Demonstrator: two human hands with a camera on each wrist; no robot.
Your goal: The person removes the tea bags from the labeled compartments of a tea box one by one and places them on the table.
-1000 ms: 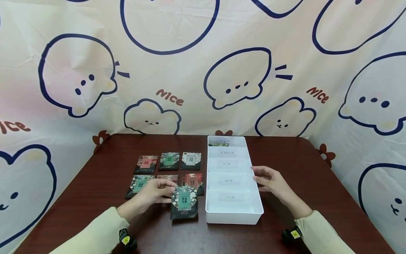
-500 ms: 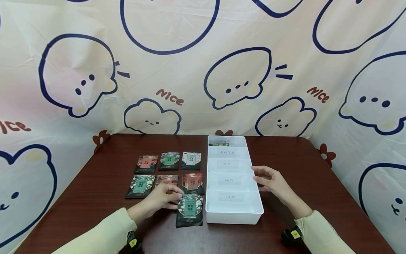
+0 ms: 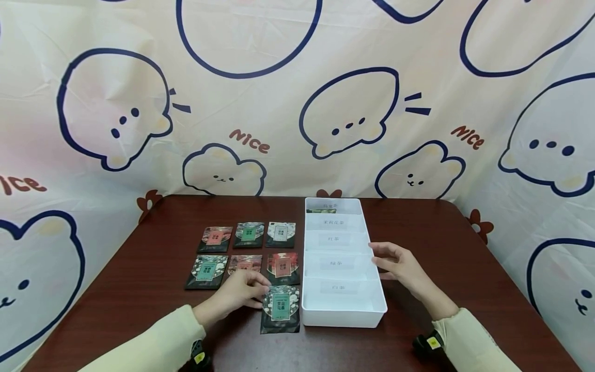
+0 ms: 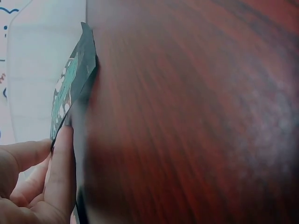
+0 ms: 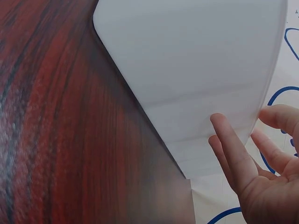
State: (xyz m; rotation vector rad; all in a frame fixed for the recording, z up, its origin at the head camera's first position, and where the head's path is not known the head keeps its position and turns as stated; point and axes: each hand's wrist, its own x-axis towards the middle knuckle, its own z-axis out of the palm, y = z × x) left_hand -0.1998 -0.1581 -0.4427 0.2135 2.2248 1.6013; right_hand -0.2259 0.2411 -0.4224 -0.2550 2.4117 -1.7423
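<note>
My left hand [image 3: 240, 292] pinches the left edge of a dark tea sachet [image 3: 281, 310] with a green label and white flowers. In the left wrist view the sachet [image 4: 74, 79] tilts close over the table, thumb and fingers at its near edge. A white divided box [image 3: 344, 319] stands just right of it, each section carrying a paper label with Chinese characters. My right hand [image 3: 395, 263] rests at the box's right side. The right wrist view shows its fingers [image 5: 229, 144] loosely extended along the outer wall, the thumb near the rim.
Several other tea sachets lie in two rows left of the box, including a red-labelled one [image 3: 282, 268], a green-labelled one [image 3: 206, 272] and a white-labelled one [image 3: 280, 235]. A green packet [image 3: 321, 211] sits in the box's farthest section. A patterned cloth [image 3: 288, 113] hangs behind the table.
My left hand has carried the tea sachet right and slightly toward me, close to the box's near left corner. The right hand has stayed by the box.
</note>
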